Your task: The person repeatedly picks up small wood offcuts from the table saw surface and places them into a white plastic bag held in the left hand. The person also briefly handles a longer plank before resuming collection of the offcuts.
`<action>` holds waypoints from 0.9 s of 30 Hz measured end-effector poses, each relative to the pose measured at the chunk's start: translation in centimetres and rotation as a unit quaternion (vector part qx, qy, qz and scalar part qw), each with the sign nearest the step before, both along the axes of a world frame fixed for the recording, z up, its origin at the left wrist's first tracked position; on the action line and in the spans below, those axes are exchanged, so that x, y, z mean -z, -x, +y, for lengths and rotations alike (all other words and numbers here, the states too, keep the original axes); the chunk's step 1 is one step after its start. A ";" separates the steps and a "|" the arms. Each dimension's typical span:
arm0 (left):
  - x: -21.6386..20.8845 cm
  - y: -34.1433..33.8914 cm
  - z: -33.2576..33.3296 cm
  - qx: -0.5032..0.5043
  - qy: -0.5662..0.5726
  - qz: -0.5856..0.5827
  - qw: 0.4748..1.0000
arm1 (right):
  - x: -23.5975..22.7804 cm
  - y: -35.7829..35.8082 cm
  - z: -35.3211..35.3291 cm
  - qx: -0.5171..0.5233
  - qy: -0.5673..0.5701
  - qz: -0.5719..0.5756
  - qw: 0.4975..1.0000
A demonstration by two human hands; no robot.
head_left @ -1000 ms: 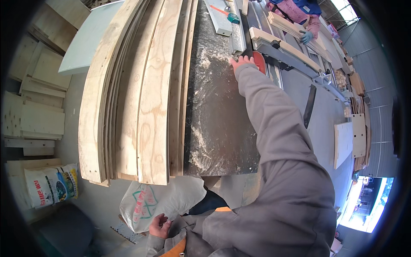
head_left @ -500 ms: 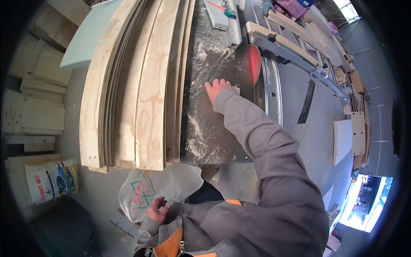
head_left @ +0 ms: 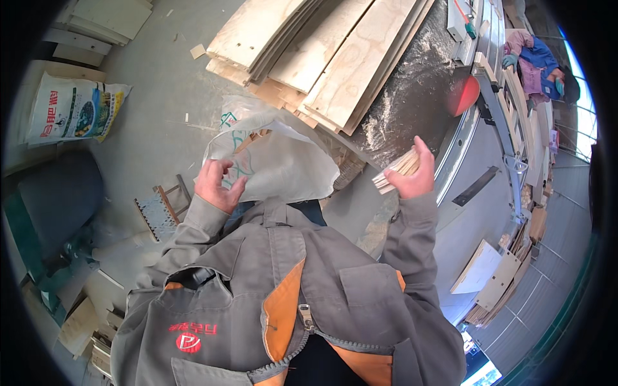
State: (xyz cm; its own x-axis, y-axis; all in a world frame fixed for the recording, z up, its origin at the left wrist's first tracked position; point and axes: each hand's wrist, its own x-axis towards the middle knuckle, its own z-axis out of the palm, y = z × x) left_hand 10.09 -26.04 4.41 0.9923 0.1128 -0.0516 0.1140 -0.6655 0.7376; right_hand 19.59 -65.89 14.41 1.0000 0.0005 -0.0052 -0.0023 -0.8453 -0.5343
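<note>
A small stack of thin wood strips (head_left: 402,168) lies gripped in my right hand (head_left: 417,179), between thumb and fingers, just off the near end of the dark saw table (head_left: 412,96). My left hand (head_left: 216,186) is at the near left side of a white plastic sack (head_left: 283,164). Its fingers are loosely curled and the thumb stands apart; I see nothing held in it. The sack's mouth gapes, with some wood pieces (head_left: 253,141) inside. Beyond the right hand, a red round guard (head_left: 465,96) sits at the table's right side.
Long stacked boards (head_left: 360,64) jut past the table's near end. A person (head_left: 537,64) in blue and pink is at the far right. On the floor at left lie a printed bag (head_left: 74,109) and a handsaw (head_left: 158,212). Sawdust covers the table.
My right hand has left the table surface and come back toward me, now holding wood strips. My left hand has moved up to the sack. My view has swung round.
</note>
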 end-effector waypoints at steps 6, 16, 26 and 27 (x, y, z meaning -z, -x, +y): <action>0.3 1.3 5.7 -0.102 -0.099 0.015 0.990 | 4.2 4.6 10.8 0.071 -0.351 0.061 0.931; 12.1 2.9 8.7 -0.225 0.402 0.174 0.870 | 10.5 8.4 12.6 0.098 -0.359 0.136 0.918; 15.5 0.2 9.8 -0.212 0.451 0.052 0.865 | 10.9 15.6 12.5 0.005 -0.168 0.284 0.944; 14.5 0.1 9.7 -0.188 0.409 0.034 0.892 | 10.4 15.7 13.1 -0.025 -0.149 0.292 0.944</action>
